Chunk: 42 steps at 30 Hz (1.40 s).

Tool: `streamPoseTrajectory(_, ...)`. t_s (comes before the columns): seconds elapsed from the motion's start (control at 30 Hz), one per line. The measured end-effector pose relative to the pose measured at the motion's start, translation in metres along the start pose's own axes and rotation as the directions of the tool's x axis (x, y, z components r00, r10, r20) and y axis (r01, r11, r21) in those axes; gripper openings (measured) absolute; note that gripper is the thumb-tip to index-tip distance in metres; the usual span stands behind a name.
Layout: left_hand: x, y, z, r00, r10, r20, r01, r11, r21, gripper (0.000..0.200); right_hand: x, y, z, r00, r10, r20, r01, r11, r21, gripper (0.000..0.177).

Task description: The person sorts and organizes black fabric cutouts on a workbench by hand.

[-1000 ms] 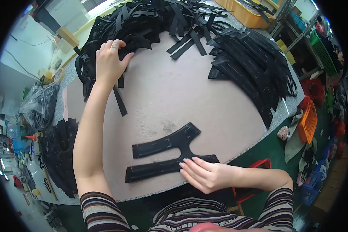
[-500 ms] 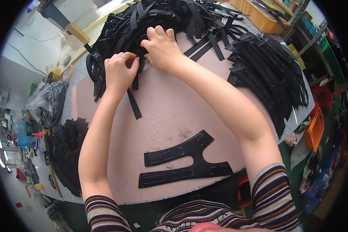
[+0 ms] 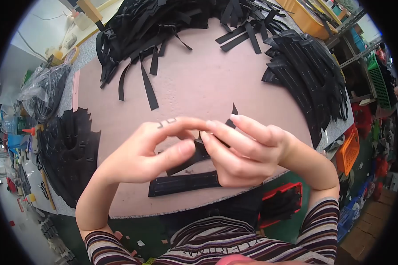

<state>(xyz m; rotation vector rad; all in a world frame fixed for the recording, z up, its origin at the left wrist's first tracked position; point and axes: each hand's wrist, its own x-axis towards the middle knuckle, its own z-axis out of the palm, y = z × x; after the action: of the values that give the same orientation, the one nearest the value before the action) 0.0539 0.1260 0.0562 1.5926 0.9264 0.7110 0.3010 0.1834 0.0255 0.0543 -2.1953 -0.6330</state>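
Both my hands are together above the near part of the pink board (image 3: 181,88). My right hand (image 3: 247,152) is closed on a small black strip (image 3: 231,120), whose pointed end sticks up past the fingers. My left hand (image 3: 157,150) touches the right fingertips with its index finger, its thumb held apart below; whether it also grips the strip is hidden. Under the hands lies a black forked piece (image 3: 183,183) with pale marked lines, partly covered by them.
A heap of black straps (image 3: 152,22) lies at the far side of the board. Stacks of black pieces lie at the right (image 3: 305,75) and the left (image 3: 68,154). A yellow bin (image 3: 307,17) is at the back right, an orange basket (image 3: 349,152) at the right edge.
Both hands have come back from the strap heap towards my body, over the forked piece. A small black strip now shows at my right hand.
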Motion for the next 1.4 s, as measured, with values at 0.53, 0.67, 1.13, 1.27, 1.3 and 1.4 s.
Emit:
streamPoseTrajectory(0.53, -0.026, 0.034, 0.052, 0.994, -0.074, -0.080, 0.094, 0.955, 0.281, 0.030, 0.004, -0.041, -0.058, 0.492, 0.413, 0.766, -0.842, 0.002, 0.539, 0.026)
streamPoseTrajectory(0.67, -0.038, 0.040, 0.057, 0.980, -0.143, -0.141, 0.180, 0.936, 0.302, 0.040, 0.004, -0.049, -0.067, 0.429, 0.361, 0.828, -0.854, -0.138, 0.502, 0.027)
streamPoseTrajectory(1.13, -0.030, 0.024, 0.044, 0.891, -0.442, 0.108, 0.449, 0.892, -0.053, 0.026, -0.004, -0.057, -0.065, 0.469, 0.323, 0.822, -0.805, -0.227, 0.548, 0.027)
streamPoseTrajectory(1.27, -0.035, 0.018, 0.048, 0.904, -0.419, 0.089, 0.426, 0.899, -0.103, 0.025, -0.005, -0.059, -0.063, 0.502, 0.339, 0.796, -0.765, -0.255, 0.591, 0.025)
streamPoseTrajectory(1.3, -0.039, 0.016, 0.053, 0.917, -0.394, 0.063, 0.399, 0.910, -0.111, 0.024, -0.005, -0.060, -0.062, 0.508, 0.336, 0.793, -0.754, -0.271, 0.598, 0.024)
streamPoseTrajectory(1.4, -0.041, 0.021, 0.056, 0.937, -0.348, 0.019, 0.348, 0.937, -0.017, 0.020, -0.007, -0.057, -0.062, 0.517, 0.294, 0.804, -0.753, -0.290, 0.591, 0.023)
